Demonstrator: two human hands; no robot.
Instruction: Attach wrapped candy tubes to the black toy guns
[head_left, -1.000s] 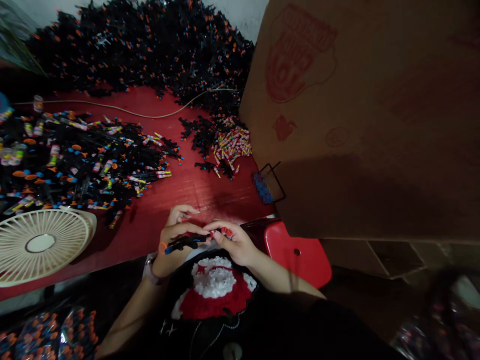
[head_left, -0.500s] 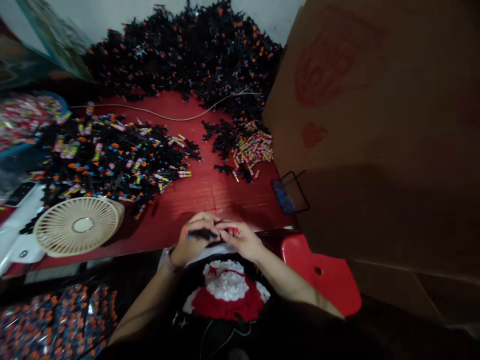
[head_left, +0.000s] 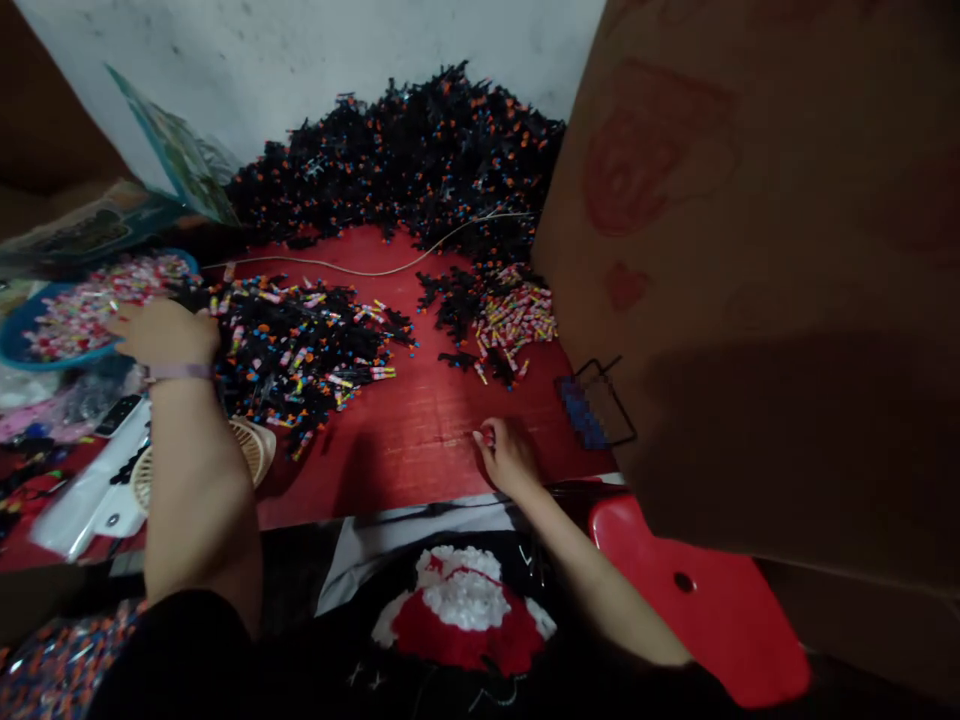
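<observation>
My left hand (head_left: 165, 335) lies flat at the left, fingers reaching past the rim of a blue basin (head_left: 30, 338) heaped with small pink-and-white wrapped sweets. Nothing shows in its grip, and a heap of black plastic sticks with orange and blue tips (head_left: 300, 350) lies just beside it. My right hand (head_left: 510, 458) rests on the red tabletop (head_left: 427, 450), pinching a small pink-red piece (head_left: 484, 436) at its fingertips. A loose pile of striped wrapped sweets (head_left: 517, 325) lies ahead of that hand.
A much larger mound of black sticks (head_left: 405, 170) rises against the white wall. A cable (head_left: 337, 268) crosses the table. A cardboard sheet (head_left: 750, 300) stands at the right, with a wire rack (head_left: 596, 405) by it. A cream fan (head_left: 251, 450) sits under my left arm, and a red stool (head_left: 697, 600) stands at lower right.
My hands have parted. The left hand has gone far left to the basin, and the black stick it held no longer shows. The right hand has moved forward onto the table. The view has shifted.
</observation>
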